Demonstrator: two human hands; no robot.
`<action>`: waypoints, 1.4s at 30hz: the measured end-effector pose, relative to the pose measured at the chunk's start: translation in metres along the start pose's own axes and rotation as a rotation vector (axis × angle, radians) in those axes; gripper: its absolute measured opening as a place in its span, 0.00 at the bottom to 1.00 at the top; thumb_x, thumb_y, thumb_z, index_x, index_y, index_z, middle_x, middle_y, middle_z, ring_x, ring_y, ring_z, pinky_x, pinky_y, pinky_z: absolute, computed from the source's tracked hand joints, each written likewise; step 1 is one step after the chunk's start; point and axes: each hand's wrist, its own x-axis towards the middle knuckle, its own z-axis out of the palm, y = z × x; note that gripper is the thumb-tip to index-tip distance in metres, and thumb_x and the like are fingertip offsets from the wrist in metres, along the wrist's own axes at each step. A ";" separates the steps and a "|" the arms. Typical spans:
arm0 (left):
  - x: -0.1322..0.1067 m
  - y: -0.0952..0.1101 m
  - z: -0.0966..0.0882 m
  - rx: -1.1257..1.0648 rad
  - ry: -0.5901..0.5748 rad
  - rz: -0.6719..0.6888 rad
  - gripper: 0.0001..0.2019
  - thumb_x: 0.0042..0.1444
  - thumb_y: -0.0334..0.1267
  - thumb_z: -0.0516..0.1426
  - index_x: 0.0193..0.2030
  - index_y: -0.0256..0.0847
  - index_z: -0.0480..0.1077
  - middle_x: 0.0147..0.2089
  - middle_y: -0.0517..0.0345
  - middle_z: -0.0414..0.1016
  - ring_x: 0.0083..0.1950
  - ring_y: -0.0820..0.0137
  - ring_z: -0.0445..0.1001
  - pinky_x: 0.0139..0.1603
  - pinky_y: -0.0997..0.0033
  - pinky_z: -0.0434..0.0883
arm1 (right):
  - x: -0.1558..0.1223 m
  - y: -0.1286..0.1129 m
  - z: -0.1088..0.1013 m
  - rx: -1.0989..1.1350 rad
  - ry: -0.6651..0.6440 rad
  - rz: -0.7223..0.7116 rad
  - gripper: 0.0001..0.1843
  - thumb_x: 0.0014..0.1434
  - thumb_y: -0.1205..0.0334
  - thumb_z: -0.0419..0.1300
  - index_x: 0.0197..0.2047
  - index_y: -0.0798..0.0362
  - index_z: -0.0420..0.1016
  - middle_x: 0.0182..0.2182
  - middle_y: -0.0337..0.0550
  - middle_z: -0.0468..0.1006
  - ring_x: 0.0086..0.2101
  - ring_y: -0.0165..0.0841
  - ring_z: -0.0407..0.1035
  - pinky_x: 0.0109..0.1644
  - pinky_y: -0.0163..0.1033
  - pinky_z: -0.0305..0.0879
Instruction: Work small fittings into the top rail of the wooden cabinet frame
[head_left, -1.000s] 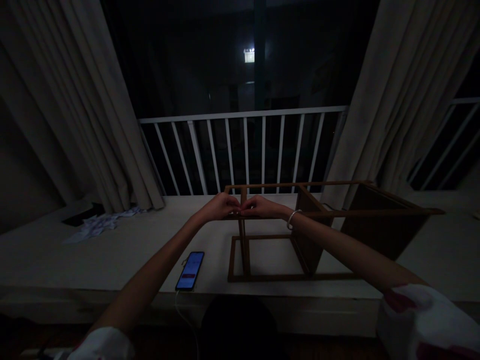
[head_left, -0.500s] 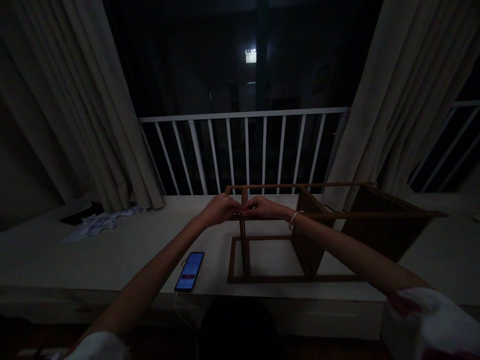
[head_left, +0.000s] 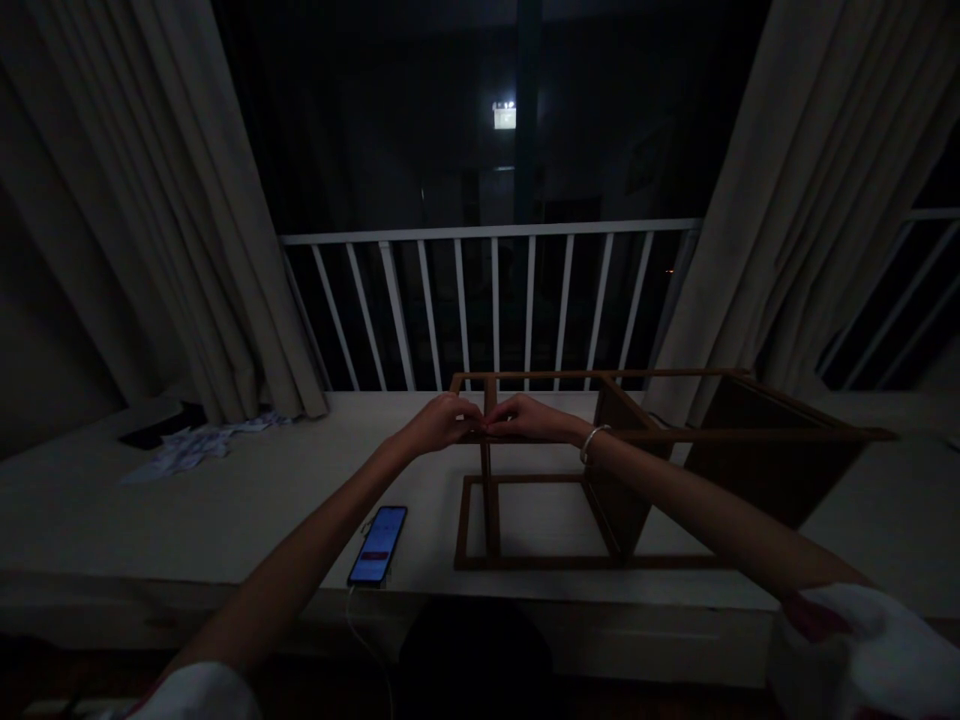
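A brown wooden frame [head_left: 600, 560], like a small shelf lying on its side, rests on a pale ledge [head_left: 225, 500] before a window. My left hand [head_left: 442, 420] and my right hand [head_left: 529, 417] meet at the frame's upper left corner. Both hands have their fingers curled and pinched around the upper rail where an upright joins it. A silver bangle [head_left: 590, 443] circles my right wrist. In the dim light I cannot tell whether anything small lies between the fingertips.
A lit phone [head_left: 378, 545] with a cable lies on the ledge near its front edge, left of the frame. Crumpled paper [head_left: 195, 447] and a dark flat object [head_left: 157, 430] lie far left. White railing [head_left: 487, 300] and curtains [head_left: 187, 220] stand behind.
None in the hands or frame; only the camera has tipped slightly, shifting the scene a little lower in view.
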 end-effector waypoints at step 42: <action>-0.023 0.025 0.018 0.259 0.145 -0.200 0.14 0.55 0.29 0.46 0.46 0.41 0.64 0.39 0.54 0.71 0.40 0.69 0.69 0.40 0.69 0.64 | -0.002 -0.003 0.003 0.041 0.047 0.068 0.22 0.48 0.49 0.56 0.36 0.60 0.74 0.30 0.42 0.73 0.30 0.27 0.64 0.34 0.31 0.59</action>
